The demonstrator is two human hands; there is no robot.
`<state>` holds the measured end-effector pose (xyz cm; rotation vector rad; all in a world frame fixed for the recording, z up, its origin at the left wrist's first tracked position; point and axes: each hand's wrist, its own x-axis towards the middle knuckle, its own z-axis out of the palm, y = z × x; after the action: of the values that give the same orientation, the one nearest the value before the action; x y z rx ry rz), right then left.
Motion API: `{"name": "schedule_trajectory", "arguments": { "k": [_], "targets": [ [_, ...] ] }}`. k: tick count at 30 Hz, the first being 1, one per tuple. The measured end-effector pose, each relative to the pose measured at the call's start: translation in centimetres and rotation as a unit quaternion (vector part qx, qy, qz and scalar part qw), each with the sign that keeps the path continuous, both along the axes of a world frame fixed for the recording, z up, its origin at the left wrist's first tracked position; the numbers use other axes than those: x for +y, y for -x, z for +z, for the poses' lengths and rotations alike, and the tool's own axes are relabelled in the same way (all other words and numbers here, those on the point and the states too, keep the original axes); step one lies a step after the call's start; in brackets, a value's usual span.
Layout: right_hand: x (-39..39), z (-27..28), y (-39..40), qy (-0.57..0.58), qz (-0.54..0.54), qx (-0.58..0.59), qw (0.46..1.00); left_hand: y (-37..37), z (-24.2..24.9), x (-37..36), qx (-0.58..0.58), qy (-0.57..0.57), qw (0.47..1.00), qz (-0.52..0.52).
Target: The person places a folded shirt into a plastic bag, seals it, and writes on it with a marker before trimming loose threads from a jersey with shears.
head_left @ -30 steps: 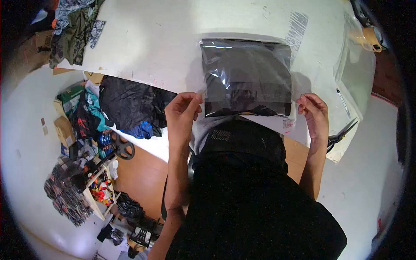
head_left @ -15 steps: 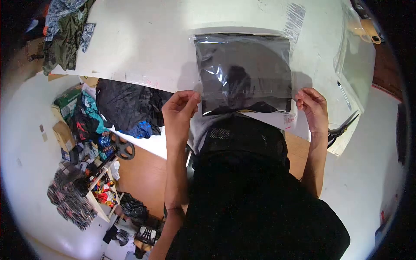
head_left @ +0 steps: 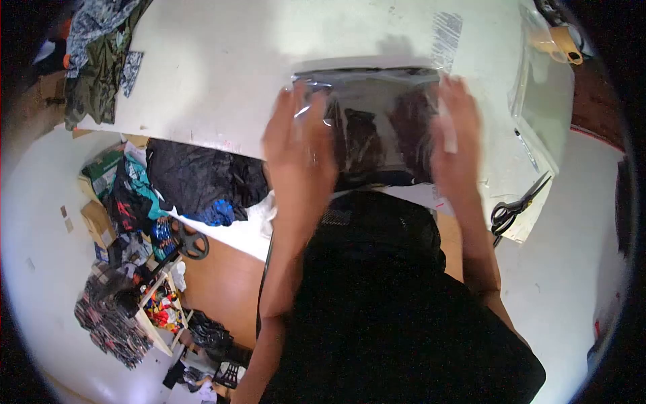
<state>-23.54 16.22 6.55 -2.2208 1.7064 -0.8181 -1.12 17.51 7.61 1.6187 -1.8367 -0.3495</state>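
Note:
A clear plastic bag (head_left: 377, 128) with a folded dark cloth item inside lies flat at the table's near edge, in front of my body. Its glossy film catches light near the upper left corner. My left hand (head_left: 301, 138), blurred by motion, lies over the bag's left side with its fingers stretched forward and apart. On the opposite side, my right hand (head_left: 459, 135) is also smeared, fingers extended along the right edge with a pale strip of film beside them.
Black-handled scissors (head_left: 517, 210) and a pen (head_left: 527, 149) lie on the white table (head_left: 215, 67) at the right. Camouflage clothing (head_left: 101, 64) hangs at the far left. Below it are dark garments (head_left: 202, 178), boxes and a handwheel (head_left: 192, 239). Clear plastic sheeting (head_left: 545, 94) lies at the right.
Both hands have left the bag's lower corners and moved forward and inward over its sides. The bag's film looks more wrinkled, and its far edge sits a little nearer in view.

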Motion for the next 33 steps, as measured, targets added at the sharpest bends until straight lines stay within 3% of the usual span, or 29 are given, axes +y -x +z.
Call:
{"name": "schedule_trajectory", "arguments": {
  "k": [1,3,7,19,33],
  "targets": [
    [-0.3,-1.0,-1.9,-0.015,0.021,0.063,0.998,1.6,-0.6,-0.7,-0.110,-0.006,0.992,-0.057],
    [-1.2,-2.2,-4.1,-0.047,0.050,0.138,0.988,4.0,-2.6,-1.8,-0.115,-0.059,0.988,-0.080],
    [-2.0,-2.8,-4.5,-0.078,0.050,0.138,0.986,4.3,-4.6,-2.5,-0.126,-0.063,0.987,-0.075],
    [-2.4,-2.2,-5.0,-0.177,0.058,0.176,0.967,4.2,-4.2,-2.9,-0.140,-0.162,0.973,-0.089],
    [-2.4,-2.8,-5.0,-0.178,0.047,0.160,0.970,4.1,-4.8,-3.0,-0.126,-0.169,0.975,-0.075]
  ]
}}
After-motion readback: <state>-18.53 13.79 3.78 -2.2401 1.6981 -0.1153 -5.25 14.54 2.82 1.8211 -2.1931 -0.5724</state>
